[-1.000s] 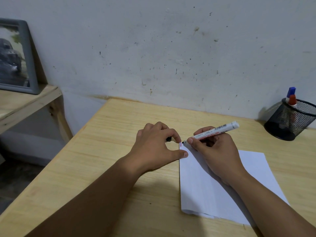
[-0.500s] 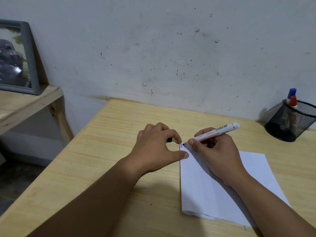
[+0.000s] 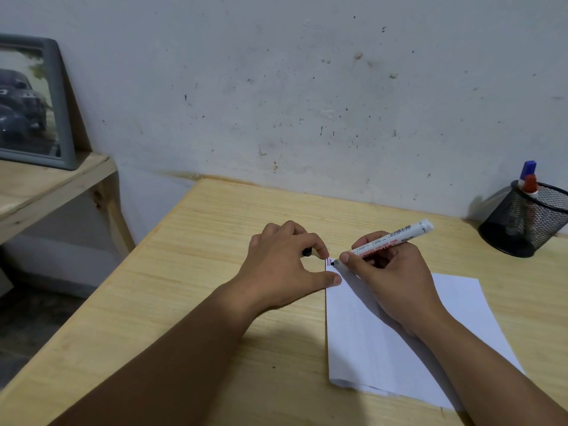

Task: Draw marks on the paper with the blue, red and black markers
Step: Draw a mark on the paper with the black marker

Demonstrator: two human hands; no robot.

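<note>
While right hand (image 3: 396, 278) grips marker (image 3: 392, 239), tip at paper (image 3: 430, 333) far-left corner: risk overrun onto desk (image 3: 199, 302). Left hand (image 3: 282, 269) pins edge, pinching cap (image 3: 306, 252); slip smears marks (image 3: 329, 262).

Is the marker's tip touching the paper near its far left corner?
Yes. The right hand holds the marker, tip on the paper by its far left corner.

Arms: both bare to the frame's edge, no sleeves showing
Left hand (image 3: 282, 265): no ring or watch
Right hand (image 3: 390, 278): likewise unadorned, nails short
</note>
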